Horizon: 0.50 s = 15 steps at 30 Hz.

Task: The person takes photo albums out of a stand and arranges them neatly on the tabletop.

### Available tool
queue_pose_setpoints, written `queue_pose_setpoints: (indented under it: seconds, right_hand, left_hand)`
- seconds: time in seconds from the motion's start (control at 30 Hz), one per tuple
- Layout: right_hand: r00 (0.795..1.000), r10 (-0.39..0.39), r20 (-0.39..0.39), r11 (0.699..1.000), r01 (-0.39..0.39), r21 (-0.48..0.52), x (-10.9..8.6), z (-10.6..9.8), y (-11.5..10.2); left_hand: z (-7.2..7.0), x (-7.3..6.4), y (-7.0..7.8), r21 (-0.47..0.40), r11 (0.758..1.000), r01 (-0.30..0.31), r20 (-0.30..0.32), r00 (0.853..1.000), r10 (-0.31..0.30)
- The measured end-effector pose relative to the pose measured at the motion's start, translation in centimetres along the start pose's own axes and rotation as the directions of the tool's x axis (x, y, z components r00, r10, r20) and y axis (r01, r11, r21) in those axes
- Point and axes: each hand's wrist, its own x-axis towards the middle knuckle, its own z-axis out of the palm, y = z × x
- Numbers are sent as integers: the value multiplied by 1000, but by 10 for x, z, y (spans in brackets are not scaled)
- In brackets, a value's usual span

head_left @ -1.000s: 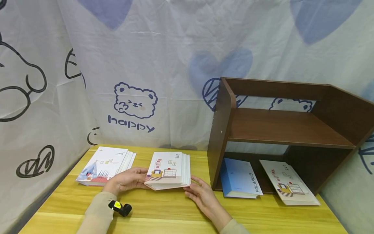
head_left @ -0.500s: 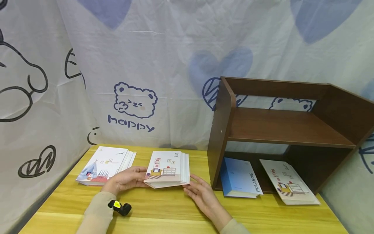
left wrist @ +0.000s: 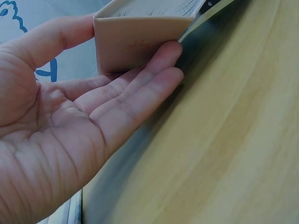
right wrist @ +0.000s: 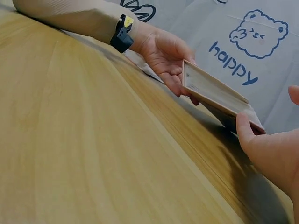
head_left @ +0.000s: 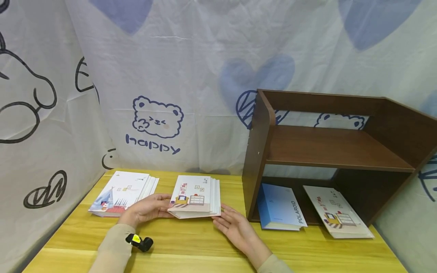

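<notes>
A white book (head_left: 191,193) with a room drawing on its cover lies face up between both hands, mid-left of the bookshelf. My left hand (head_left: 148,208) holds its left end; in the left wrist view the thumb is at the book's spine (left wrist: 135,44) and the fingers reach beneath. At the lower right corner, my right hand (head_left: 235,229) grips the book with its fingertips. In the right wrist view the book (right wrist: 219,93) is tilted over the tabletop, its page edges showing between the two hands.
Another white book (head_left: 126,189) lies to the left on the wooden table (head_left: 191,254). To the right stands a brown two-tier shelf (head_left: 341,148), with a blue POLAROID book (head_left: 280,206) and a white book (head_left: 338,212) lying in its lower tier, sticking out in front.
Both hands and the book between them have shifted very slightly left and away from the person. The other books and the shelf stay put.
</notes>
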Motion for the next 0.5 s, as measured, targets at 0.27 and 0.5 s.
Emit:
queue_pose_setpoints:
  seconds: [0.27,0.5]
  right_hand:
    - [999,28,-21,998,-27,56,0,-1,-1]
    - [999,32,-12,997,-31,65,-1,-1,-1]
  left_hand:
    - [0,0,-1,-10,1000,3,-24,1000,-3]
    - [0,0,0,-12,1000,14,-56,998,-15]
